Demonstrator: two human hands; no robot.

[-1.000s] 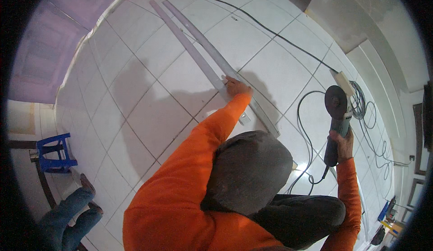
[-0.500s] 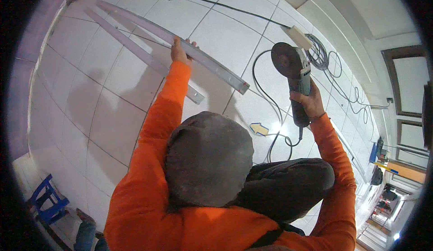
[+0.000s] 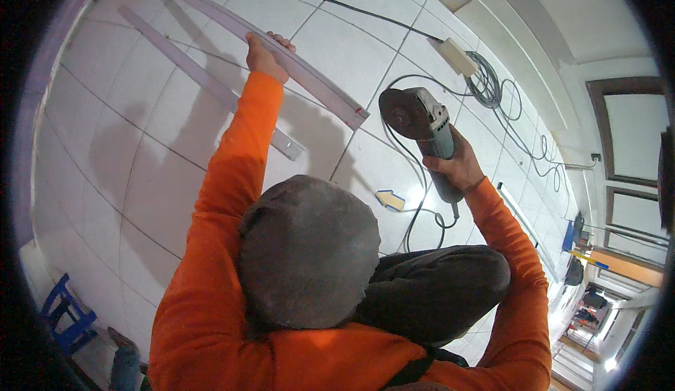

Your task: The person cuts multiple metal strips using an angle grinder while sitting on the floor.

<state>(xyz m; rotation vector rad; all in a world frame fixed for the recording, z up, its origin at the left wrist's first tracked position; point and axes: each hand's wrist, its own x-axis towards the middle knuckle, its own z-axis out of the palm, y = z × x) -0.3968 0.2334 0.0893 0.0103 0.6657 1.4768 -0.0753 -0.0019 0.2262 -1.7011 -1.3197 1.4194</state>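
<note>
My left hand [image 3: 264, 59] is wrapped round a long, light metal channel bar [image 3: 320, 90], raised off the tiled floor and slanting from far left towards the middle. Red marks show close to its near end. An angle grinder [image 3: 436, 134] is gripped round its body in my right hand [image 3: 458, 164]. Its dark cutting disc [image 3: 403, 113] points left, just right of the bar's end and apart from it. On the floor beneath my left forearm lies a second metal bar [image 3: 204, 85], partly covered by my sleeve.
The grinder's black cord loops by a yellow arrow-shaped piece [image 3: 390, 200] with a blue edge. Further right are a cream power strip [image 3: 458, 58] and a coiled grey cable [image 3: 485, 87]. A blue plastic stool [image 3: 69, 313] stands at lower left. A wall and doors border the right.
The grinder has swung left, bringing its disc nearer the bar's end. The held bar has turned in my left hand, and its red-marked face shows more. The view has shifted slightly.
</note>
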